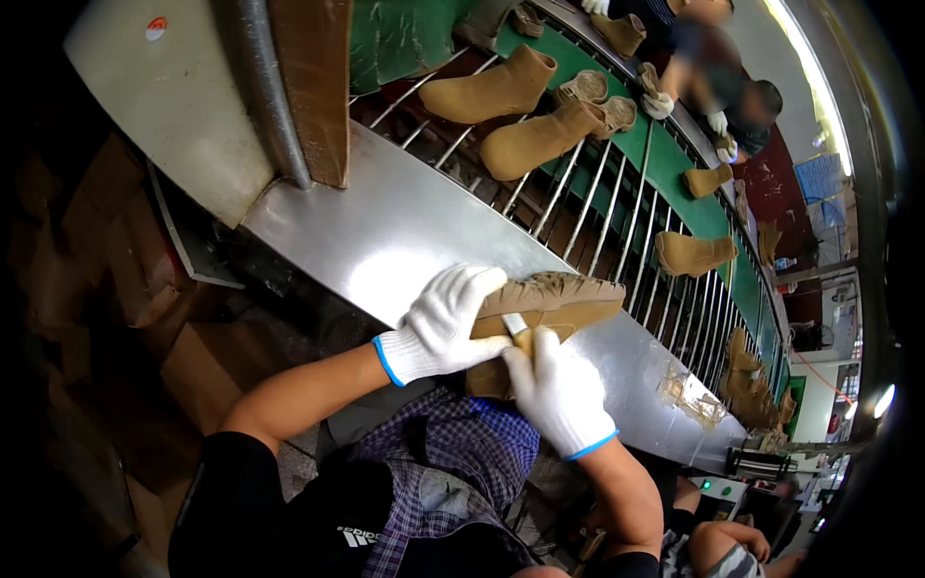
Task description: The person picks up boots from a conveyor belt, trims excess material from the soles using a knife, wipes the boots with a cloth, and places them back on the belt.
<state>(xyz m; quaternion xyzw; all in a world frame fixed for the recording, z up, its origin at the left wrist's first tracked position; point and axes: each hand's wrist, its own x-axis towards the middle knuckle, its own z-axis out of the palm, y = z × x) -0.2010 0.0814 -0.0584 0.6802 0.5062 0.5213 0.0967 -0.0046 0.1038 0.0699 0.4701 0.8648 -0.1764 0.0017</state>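
I hold a tan suede boot [554, 301] sole-side up at the near edge of a shiny metal ledge [385, 231]. My left hand [443, 323], in a white knit glove with a blue cuff, grips the boot from the left across its sole. My right hand [557, 390], gloved the same way, closes on the boot's lower part, and a small pale strip [515, 324] shows just above its fingers. My forearms are bare and a plaid cloth [453, 462] lies under my arms.
Beyond the ledge runs a conveyor of metal rods [588, 202] over a green belt, carrying several tan boots [491, 91]. Another gloved person [718, 91] works at the far side. A brown post [313, 87] stands at the ledge's far left; glue-like residue [689, 395] marks its right end.
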